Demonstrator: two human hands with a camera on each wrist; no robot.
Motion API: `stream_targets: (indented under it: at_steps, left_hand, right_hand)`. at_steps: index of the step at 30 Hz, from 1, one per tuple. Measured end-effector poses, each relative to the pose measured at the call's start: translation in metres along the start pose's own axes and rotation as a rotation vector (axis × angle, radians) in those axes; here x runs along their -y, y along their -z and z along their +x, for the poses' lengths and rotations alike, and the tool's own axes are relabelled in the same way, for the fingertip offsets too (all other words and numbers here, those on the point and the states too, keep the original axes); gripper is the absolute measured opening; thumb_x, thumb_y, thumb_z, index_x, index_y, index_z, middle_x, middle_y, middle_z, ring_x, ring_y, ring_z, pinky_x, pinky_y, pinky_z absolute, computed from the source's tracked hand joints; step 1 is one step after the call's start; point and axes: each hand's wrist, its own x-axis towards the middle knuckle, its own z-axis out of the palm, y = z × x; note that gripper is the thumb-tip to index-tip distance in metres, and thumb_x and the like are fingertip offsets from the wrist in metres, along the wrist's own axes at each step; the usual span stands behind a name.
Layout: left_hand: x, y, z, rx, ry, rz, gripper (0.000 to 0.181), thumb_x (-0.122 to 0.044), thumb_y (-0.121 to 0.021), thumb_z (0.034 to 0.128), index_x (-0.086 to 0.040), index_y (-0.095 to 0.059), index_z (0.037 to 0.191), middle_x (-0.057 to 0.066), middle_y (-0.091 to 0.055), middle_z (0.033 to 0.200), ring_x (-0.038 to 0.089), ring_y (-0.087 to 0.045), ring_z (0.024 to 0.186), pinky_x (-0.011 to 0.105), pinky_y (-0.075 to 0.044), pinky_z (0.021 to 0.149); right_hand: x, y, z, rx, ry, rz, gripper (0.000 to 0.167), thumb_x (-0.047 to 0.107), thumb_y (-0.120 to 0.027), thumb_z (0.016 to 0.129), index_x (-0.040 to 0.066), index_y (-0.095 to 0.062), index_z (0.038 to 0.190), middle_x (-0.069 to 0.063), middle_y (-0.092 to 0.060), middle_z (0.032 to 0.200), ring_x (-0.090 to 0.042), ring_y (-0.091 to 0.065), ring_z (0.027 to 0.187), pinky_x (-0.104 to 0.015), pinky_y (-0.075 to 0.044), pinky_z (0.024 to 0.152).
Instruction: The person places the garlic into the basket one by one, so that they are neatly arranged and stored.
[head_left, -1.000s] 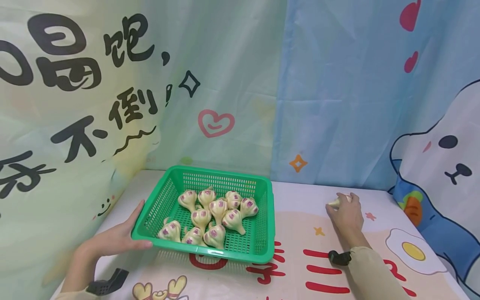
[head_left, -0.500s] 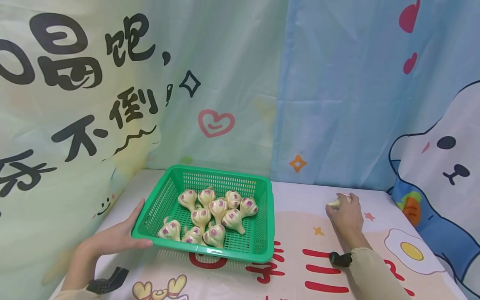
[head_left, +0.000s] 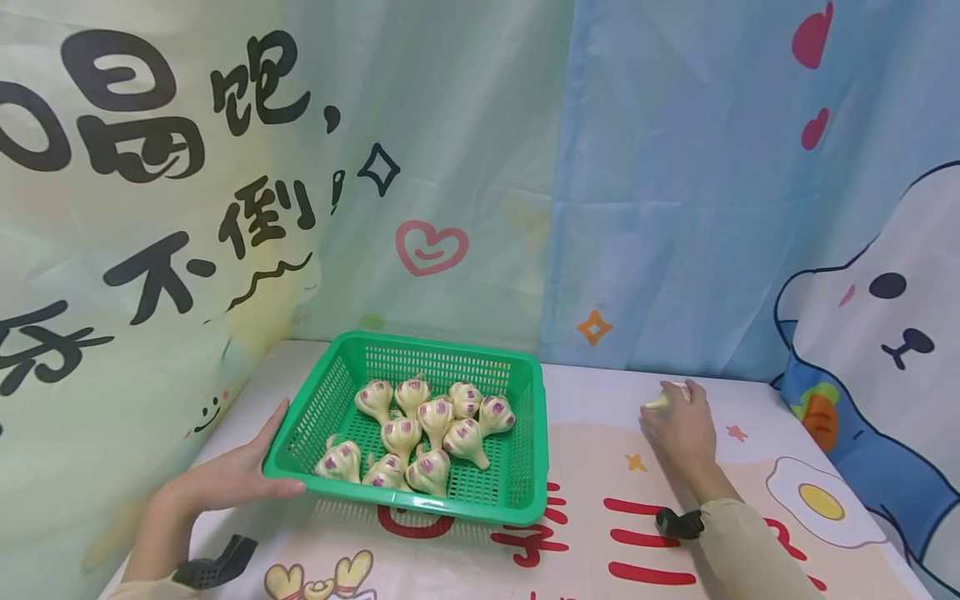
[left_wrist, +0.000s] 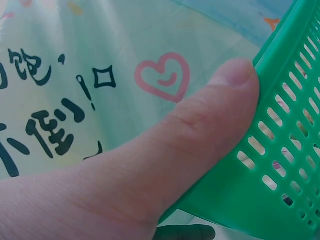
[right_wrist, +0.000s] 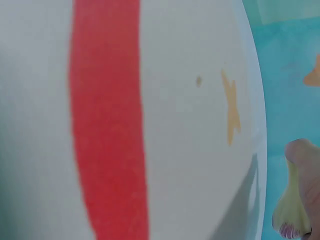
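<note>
In the head view my left hand [head_left: 228,475] rests against the left corner of a green plastic basket [head_left: 542,450]. Its thumb and fingers lie straight and spread along the outside; the left wrist view shows one digit [left_wrist: 200,117] against the perforated wall. Several whole garlic bulbs [head_left: 401,435] with purple-streaked skins lie loose in the basket. Farther right, near the table's back edge, my right hand [head_left: 686,429] holds another garlic bulb [right_wrist: 290,212] between thumb and fingers. The hand covers most of that bulb in the head view.
The table [head_left: 592,392] has a printed cover with red strokes and a fried egg picture [head_left: 825,504]. A printed curtain [head_left: 465,167] rises directly behind the basket and the table's back edge, and a cloth wall [head_left: 135,375] stands at the left.
My right hand has shifted slightly to the left with the garlic bulb in it. The left hand and the basket have stayed in place.
</note>
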Motion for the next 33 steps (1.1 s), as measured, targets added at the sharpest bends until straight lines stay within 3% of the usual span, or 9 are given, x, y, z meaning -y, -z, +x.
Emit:
stream_targets:
  at_steps: [24,33]
  left_hand:
    - [0.004,-0.001,-0.003,-0.014,-0.001,0.016,0.116,-0.036,-0.072,0.0815,-0.006,0.017,0.15,0.035,-0.005,0.153,0.052,-0.033,0.131,0.062,-0.034,0.099]
    - [0.003,-0.002,-0.001,-0.013,-0.024,0.009,0.116,-0.036,-0.072,0.0812,-0.007,0.017,0.15,0.035,-0.001,0.153,0.055,-0.028,0.132,0.063,-0.032,0.1]
  right_hand:
    - [0.03,0.002,-0.015,-0.09,0.194,0.082,0.056,0.023,-0.074,0.08,0.005,-0.055,0.129,-0.028,-0.034,0.142,-0.047,-0.045,0.116,-0.055,-0.049,0.084]
    - [0.05,0.004,-0.022,-0.141,0.286,0.115,0.056,0.021,-0.078,0.077,0.006,-0.056,0.126,-0.026,-0.037,0.14,-0.043,-0.046,0.117,-0.055,-0.049,0.086]
